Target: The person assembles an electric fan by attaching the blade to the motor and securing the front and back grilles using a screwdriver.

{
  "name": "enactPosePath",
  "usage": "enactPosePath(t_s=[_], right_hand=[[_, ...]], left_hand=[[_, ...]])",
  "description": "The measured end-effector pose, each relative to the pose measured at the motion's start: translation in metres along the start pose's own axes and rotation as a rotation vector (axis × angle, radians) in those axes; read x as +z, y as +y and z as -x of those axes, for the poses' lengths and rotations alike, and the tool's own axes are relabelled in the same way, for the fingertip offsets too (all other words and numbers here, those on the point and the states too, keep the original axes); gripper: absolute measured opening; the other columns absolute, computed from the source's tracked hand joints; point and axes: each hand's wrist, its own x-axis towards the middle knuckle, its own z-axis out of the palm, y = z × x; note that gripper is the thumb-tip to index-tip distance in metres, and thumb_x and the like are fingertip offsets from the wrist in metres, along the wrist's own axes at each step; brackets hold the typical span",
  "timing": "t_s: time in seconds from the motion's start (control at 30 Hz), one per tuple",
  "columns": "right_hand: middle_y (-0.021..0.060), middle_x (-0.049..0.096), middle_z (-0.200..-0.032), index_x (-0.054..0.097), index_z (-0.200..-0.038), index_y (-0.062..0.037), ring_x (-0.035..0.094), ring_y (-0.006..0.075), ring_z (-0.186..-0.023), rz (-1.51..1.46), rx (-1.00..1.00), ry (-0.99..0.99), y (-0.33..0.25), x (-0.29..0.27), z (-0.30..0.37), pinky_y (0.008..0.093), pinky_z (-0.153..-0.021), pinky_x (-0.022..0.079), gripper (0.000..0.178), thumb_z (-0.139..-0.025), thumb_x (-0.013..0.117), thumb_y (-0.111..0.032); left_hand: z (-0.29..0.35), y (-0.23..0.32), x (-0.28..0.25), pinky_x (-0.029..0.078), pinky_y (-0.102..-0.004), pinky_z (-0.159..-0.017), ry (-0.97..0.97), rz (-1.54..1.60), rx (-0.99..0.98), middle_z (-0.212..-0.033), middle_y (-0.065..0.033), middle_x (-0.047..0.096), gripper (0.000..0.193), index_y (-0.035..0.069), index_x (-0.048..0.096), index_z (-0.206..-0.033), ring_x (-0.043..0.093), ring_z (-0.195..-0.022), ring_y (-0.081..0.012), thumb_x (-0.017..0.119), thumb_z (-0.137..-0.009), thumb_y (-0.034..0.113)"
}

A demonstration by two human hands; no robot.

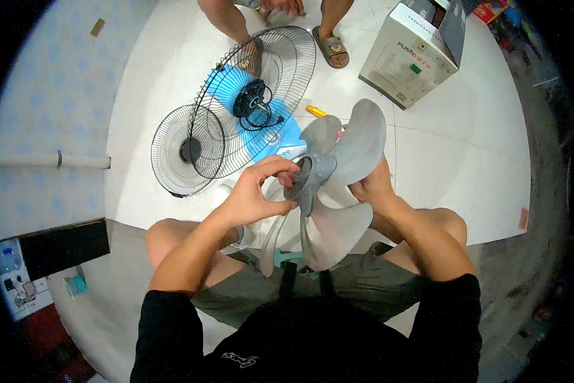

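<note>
A grey translucent fan blade (357, 143) is held up in front of my lap, its hub tilted to the left. My left hand (261, 188) grips the hub's rim, thumb below and fingers reaching into its hollow. Behind the blades, my right hand (375, 188) supports the right side; its fingers are partly hidden. Beyond them stands a blue fan body (277, 137) with a black motor (252, 99) and bare shaft. A black wire rear guard (293, 57) surrounds the motor. The round front guard (165, 153) rests on the floor to the left.
A yellow-handled tool (315, 111) lies on the tiles past the blade. At the far right sits an open cardboard box (408, 57). Another person's sandalled foot (333, 48) and hand (280, 6) are at the far side. A blue-patterned wall (50, 96) with a white pipe (76, 159) bounds the left.
</note>
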Motion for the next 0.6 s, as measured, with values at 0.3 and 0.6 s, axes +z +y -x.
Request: enactPosePath(t_s=[0.3,0.6], right_hand=[[0.0108,0.073,-0.101,0.068,-0.110,0.0075,0.069,0.0156,-0.090,-1.052,0.554,-0.291,-0.007,0.030,0.024,0.0260,-0.079,0.054,0.021,-0.089,0.069,0.006],[0.0105,0.067,-0.113,0.065,-0.119,0.0004,0.069,0.0196,-0.092,-1.196,0.967,-0.304,0.025,0.056,0.030,0.0321,-0.078,0.058,0.025,-0.096,0.064,-0.010]], left_hand=[[-0.004,-0.002,-0.001,0.050,-0.0313,-0.085,0.187,-0.121,0.080,-0.105,-0.0079,0.062,0.058,0.003,0.065,-0.117,0.061,-0.088,-0.0172,0.085,-0.063,0.001],[-0.007,-0.024,-0.003,0.053,-0.0302,-0.093,0.124,0.213,-0.003,-0.109,-0.0058,0.063,0.059,0.001,0.064,-0.126,0.062,-0.096,-0.0141,0.085,-0.071,-0.005]])
